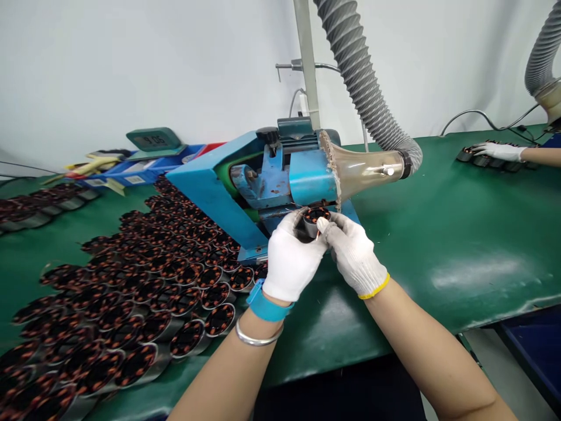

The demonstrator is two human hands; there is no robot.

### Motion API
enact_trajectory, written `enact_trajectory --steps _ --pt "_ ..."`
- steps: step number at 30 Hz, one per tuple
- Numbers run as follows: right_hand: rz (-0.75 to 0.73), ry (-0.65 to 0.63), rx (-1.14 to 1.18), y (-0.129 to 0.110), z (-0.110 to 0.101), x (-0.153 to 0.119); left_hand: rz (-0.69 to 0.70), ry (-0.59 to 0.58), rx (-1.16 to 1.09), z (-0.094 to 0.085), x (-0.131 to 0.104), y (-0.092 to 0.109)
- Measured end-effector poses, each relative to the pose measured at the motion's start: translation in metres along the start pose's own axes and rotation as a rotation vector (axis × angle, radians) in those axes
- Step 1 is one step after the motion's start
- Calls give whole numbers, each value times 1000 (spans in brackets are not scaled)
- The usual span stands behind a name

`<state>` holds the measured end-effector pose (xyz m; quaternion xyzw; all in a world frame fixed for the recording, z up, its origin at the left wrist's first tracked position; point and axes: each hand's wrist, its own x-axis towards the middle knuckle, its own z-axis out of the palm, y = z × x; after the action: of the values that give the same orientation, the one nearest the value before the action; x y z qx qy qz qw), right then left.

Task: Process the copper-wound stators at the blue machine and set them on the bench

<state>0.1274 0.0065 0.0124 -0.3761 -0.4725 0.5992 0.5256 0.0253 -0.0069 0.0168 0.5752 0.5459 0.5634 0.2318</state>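
Both my hands, in white knit gloves, hold one motor stator [311,229], a grey metal ring with black insulation and copper windings inside. My left hand [293,252] wraps round its left side. On the right, my right hand [353,248] grips the stator, its thumb at the front rim by a short pale wire end. The stator is just in front of a blue bench machine [312,178], whose clear funnel-shaped hood [366,172] opens above my right fingers. Whether the stator touches the machine is hidden.
Many rows of stators [144,304] cover the green table [438,234] on the left. Behind them are a blue bin [135,171] and a digital clock [154,140]. A grey hose [363,76] rises from the hood. At far right, another person's gloved hand [502,152] rests on more stators.
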Motion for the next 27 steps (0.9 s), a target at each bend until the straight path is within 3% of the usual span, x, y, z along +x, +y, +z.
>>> enact_trajectory --steps 5,14,27 --pt "10 29 21 2 -1 -1 6 -20 52 0 0 -3" --pt "-14 -3 66 4 1 3 -15 61 70 1 0 -1" --pt "-30 50 94 9 -3 3 -5 46 20 8 -1 -3"
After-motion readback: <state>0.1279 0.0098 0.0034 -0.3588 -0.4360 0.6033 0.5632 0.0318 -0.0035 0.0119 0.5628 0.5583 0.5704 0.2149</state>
